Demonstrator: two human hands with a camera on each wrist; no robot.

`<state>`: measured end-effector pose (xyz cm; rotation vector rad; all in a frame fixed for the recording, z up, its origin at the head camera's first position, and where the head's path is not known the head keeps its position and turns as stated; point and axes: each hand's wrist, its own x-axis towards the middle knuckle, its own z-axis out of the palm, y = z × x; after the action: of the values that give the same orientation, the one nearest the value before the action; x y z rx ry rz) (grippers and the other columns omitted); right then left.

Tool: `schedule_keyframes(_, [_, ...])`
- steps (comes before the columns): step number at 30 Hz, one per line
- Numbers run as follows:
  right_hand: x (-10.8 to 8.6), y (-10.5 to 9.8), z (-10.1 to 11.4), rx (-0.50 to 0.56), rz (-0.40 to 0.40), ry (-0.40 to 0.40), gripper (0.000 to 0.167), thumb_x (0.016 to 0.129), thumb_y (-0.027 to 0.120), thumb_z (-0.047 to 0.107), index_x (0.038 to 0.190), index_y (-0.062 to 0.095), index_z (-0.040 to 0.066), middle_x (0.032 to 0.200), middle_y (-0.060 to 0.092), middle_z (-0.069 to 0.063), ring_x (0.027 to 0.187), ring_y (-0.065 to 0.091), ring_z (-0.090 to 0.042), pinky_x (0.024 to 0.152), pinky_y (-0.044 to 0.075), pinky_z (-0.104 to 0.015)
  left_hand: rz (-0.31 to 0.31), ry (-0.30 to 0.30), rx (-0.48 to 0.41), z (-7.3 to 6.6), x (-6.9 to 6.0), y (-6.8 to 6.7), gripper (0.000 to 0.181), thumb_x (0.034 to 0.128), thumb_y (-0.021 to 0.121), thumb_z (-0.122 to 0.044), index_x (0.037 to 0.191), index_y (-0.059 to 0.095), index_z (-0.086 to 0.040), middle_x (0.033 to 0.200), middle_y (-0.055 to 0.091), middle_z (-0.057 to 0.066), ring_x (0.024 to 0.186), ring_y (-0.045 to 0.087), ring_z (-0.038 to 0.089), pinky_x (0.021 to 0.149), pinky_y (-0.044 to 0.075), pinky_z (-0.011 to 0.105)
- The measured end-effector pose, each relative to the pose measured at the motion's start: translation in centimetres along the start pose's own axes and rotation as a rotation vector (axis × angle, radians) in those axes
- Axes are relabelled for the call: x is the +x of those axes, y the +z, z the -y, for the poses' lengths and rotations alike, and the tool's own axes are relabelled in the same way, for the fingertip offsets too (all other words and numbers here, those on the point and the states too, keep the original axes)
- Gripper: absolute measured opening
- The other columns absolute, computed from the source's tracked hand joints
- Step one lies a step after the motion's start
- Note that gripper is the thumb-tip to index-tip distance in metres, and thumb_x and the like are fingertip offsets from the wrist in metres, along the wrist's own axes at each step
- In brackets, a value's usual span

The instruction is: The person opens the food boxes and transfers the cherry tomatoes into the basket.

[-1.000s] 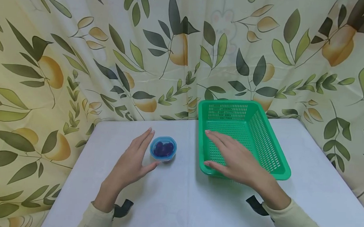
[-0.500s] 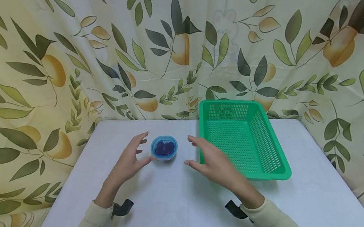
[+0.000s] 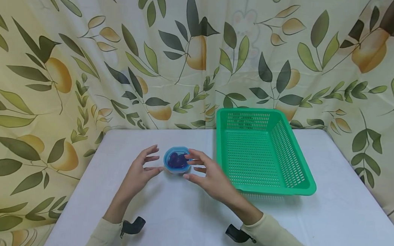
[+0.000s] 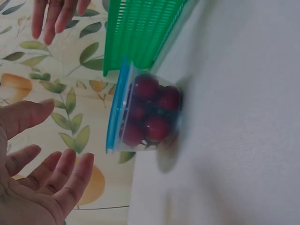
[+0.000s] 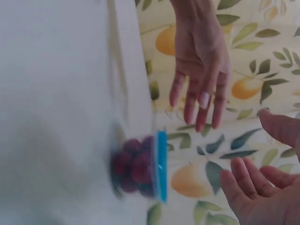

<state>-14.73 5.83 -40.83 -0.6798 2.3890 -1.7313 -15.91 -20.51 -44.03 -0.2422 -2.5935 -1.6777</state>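
A small clear plastic container (image 3: pixel 177 160) with a blue lid (image 4: pixel 118 110) stands upright on the white table. Through its walls in the left wrist view I see several red cherry tomatoes (image 4: pixel 157 127) with bits of green stem. My left hand (image 3: pixel 140 175) is just left of the container, fingers loosely bent and thumb near its wall, holding nothing. My right hand (image 3: pixel 214 178) is at its right side, fingertips overlapping the lid's edge in the head view. In both wrist views the hands hover apart from the container, higher than its lid.
A green perforated plastic basket (image 3: pixel 219 150) stands at the back right of the white-covered table (image 3: pixel 190 228). Behind the table hangs a curtain (image 3: pixel 199 93) printed with leaves and fruit. A black wrist camera (image 3: pixel 133 225) sits under each sleeve cuff.
My right hand has moved left from over the basket to the container's right side. My left hand has shifted slightly, its fingers bending more. The container and basket stay in place.
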Motion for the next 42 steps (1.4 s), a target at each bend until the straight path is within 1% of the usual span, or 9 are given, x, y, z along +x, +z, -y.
schedule_keyframes(6, [0.6,1.9,-1.5,0.107,-0.033,0.022,0.072,0.088,0.079,0.011,0.151,0.044,0.01,0.141,0.058,-0.007,0.13,0.055,-0.032,0.109,0.046,-0.052,-0.033,-0.068,-0.031,0.9,0.4,0.2,0.073,0.0883,0.077,-0.007,0.152,0.043,-0.017,0.148,0.05,0.007,0.131,0.056,0.029,0.096,0.056,0.04])
schedule_keyframes(13, [0.9,3.6,-3.2,0.174,-0.089,0.043,0.073,0.088,0.079,0.01,0.151,0.043,0.006,0.145,0.054,-0.014,0.134,0.049,-0.033,0.111,0.043,-0.053,-0.038,-0.092,-0.088,1.9,0.6,0.5,0.073,0.087,0.078,-0.006,0.151,0.043,-0.015,0.148,0.05,0.01,0.131,0.055,0.031,0.094,0.057,0.033])
schedule_keyframes(19, [1.5,4.5,-4.4,0.107,-0.197,0.025,0.07,0.086,0.078,0.002,0.148,0.046,0.004,0.146,0.053,-0.01,0.137,0.046,-0.032,0.11,0.045,-0.052,-0.021,-0.125,-0.159,2.5,1.0,1.0,0.075,0.0852,0.076,0.001,0.151,0.043,-0.015,0.15,0.047,0.015,0.133,0.053,0.031,0.089,0.058,0.026])
schedule_keyframes(25, [2.3,4.8,-5.5,0.035,-0.273,0.025,0.074,0.082,0.08,-0.002,0.149,0.047,0.005,0.149,0.048,-0.011,0.141,0.042,-0.03,0.11,0.045,-0.051,-0.016,-0.148,-0.21,3.1,1.4,1.7,0.082,0.0827,0.078,0.004,0.152,0.039,-0.014,0.151,0.045,0.017,0.134,0.052,0.032,0.088,0.058,0.026])
schedule_keyframes(30, [2.9,4.9,-6.5,0.052,-0.265,0.054,0.081,0.081,0.081,-0.002,0.152,0.042,0.005,0.156,0.042,-0.014,0.145,0.038,-0.034,0.112,0.042,-0.052,-0.007,-0.161,-0.242,3.3,1.6,2.3,0.09,0.0815,0.079,0.003,0.157,0.032,-0.014,0.15,0.045,0.016,0.137,0.048,0.035,0.095,0.056,0.034])
schedule_keyframes(31, [3.0,5.0,-6.7,0.063,-0.258,0.063,0.083,0.081,0.081,-0.002,0.153,0.04,0.005,0.157,0.041,-0.014,0.146,0.037,-0.035,0.113,0.041,-0.053,-0.002,-0.161,-0.248,3.4,1.6,2.4,0.092,0.0815,0.08,0.002,0.158,0.03,-0.013,0.151,0.045,0.016,0.137,0.047,0.035,0.099,0.055,0.038])
schedule_keyframes(32, [3.1,5.0,-6.9,0.076,-0.249,0.069,0.084,0.082,0.081,-0.002,0.154,0.039,0.005,0.158,0.04,-0.014,0.146,0.037,-0.036,0.113,0.04,-0.053,0.009,-0.171,-0.254,3.0,1.5,2.4,0.094,0.0819,0.08,0.001,0.159,0.027,-0.012,0.152,0.044,0.016,0.139,0.046,0.036,0.102,0.053,0.041])
schedule_keyframes(36, [3.5,5.0,-7.4,0.119,-0.22,0.091,0.088,0.082,0.08,-0.003,0.157,0.032,0.004,0.161,0.035,-0.017,0.146,0.036,-0.041,0.114,0.038,-0.055,0.038,-0.181,-0.284,3.3,1.6,2.7,0.101,0.0818,0.081,0.0,0.161,0.02,-0.012,0.155,0.041,0.014,0.142,0.042,0.036,0.11,0.046,0.048])
schedule_keyframes(42, [3.8,5.0,-7.6,0.098,-0.212,0.144,0.093,0.083,0.08,-0.002,0.159,0.029,0.008,0.163,0.032,-0.013,0.145,0.039,-0.039,0.113,0.04,-0.05,0.046,-0.182,-0.317,4.3,2.1,3.3,0.101,0.0819,0.08,0.003,0.161,0.018,-0.008,0.159,0.037,0.016,0.144,0.04,0.037,0.111,0.044,0.046])
